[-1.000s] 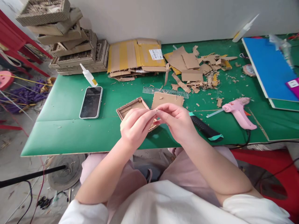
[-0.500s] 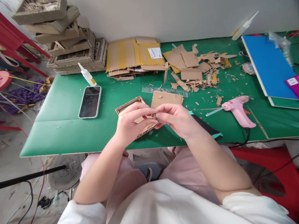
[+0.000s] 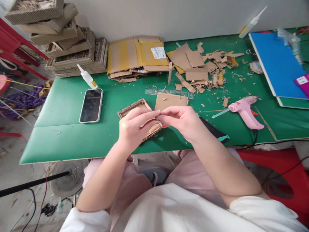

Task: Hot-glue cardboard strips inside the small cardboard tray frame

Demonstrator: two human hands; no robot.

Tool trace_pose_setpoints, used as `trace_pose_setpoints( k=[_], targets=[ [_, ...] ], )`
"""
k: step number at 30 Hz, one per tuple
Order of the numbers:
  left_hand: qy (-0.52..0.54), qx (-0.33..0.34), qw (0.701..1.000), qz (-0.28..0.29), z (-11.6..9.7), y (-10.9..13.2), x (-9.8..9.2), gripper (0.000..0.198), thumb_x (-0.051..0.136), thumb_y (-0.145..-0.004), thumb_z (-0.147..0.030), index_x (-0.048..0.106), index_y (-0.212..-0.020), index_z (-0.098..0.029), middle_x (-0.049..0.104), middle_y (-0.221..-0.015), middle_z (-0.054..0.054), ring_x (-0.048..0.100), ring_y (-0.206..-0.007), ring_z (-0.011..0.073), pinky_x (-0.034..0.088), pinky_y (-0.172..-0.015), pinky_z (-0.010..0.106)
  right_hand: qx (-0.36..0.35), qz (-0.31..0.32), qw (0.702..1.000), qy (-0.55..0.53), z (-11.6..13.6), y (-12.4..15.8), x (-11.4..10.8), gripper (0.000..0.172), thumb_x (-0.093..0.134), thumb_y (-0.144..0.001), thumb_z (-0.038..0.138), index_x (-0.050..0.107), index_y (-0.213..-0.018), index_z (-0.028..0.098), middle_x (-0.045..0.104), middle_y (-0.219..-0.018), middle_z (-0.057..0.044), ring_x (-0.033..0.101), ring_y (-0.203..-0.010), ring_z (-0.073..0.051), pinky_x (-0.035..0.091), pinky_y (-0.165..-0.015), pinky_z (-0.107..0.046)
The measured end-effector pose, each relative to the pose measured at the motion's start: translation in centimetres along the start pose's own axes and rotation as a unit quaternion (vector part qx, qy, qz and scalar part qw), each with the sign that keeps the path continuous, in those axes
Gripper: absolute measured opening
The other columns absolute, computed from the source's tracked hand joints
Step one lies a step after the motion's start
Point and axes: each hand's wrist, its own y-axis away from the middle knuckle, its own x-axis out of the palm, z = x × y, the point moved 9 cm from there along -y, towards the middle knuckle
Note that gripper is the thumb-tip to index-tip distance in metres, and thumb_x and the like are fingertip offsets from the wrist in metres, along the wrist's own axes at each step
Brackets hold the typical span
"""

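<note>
My left hand (image 3: 135, 127) and my right hand (image 3: 183, 121) meet fingertip to fingertip above a shallow cardboard tray (image 3: 131, 108) near the front of the green table (image 3: 72, 135). Both hands pinch a tiny piece between them; it is too small to name. A flat cardboard square (image 3: 171, 100) lies just behind my right hand. A black and teal utility knife (image 3: 216, 132) lies under my right wrist.
A phone (image 3: 91, 105) and a small glue bottle (image 3: 87, 77) lie at the left. A pink glue gun (image 3: 243, 109) sits at the right, its cord over the edge. A clear ruler (image 3: 169, 92), cardboard scraps (image 3: 200, 69), flattened boxes (image 3: 136, 58), stacked trays (image 3: 70, 48) and a blue board (image 3: 277, 64) fill the back.
My hands have stayed together over the tray, dropping a little closer to it while my fingertips keep working the tiny piece. The view has shifted slightly.
</note>
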Motion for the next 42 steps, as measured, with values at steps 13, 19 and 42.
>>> trace_pose_setpoints(
  k=[13, 19, 42],
  targets=[
    [0.14, -0.074, 0.987, -0.014, 0.9, -0.1, 0.6, 0.021, 0.077, -0.071, -0.016, 0.074, -0.09, -0.023, 0.074, -0.078, 0.0, 0.067, -0.066, 0.0091, 0.054, -0.062, 0.016, -0.031, 0.008, 0.999, 0.036, 1.1, 0.6, 0.5, 0.017, 0.066, -0.074, 0.034, 0.066, -0.074, 0.017, 0.064, -0.068, 0.002, 0.057, -0.062, -0.008, 0.049, -0.054, -0.019],
    [0.135, -0.087, 0.987, -0.003, 1.2, 0.2, 0.9, 0.025, 0.079, -0.068, -0.017, 0.074, -0.092, -0.024, 0.073, -0.077, -0.001, 0.065, -0.064, 0.0083, 0.053, -0.062, 0.016, -0.121, -0.104, 0.954, 0.255, 3.6, 2.1, -4.6, 0.014, 0.057, -0.08, 0.028, 0.065, -0.073, 0.019, 0.066, -0.067, 0.001, 0.058, -0.059, -0.009, 0.044, -0.052, -0.021],
    [0.101, -0.158, 0.982, -0.031, 2.8, 0.4, -0.6, 0.023, 0.077, -0.069, -0.016, 0.075, -0.09, -0.025, 0.072, -0.078, -0.001, 0.066, -0.069, 0.0104, 0.054, -0.065, 0.02, 0.147, -0.332, 0.837, 0.409, -1.4, 10.4, -28.7, 0.034, 0.069, -0.065, 0.047, 0.049, -0.068, 0.021, 0.052, -0.071, -0.008, 0.053, -0.082, -0.027, 0.039, -0.069, -0.038]
  ],
)
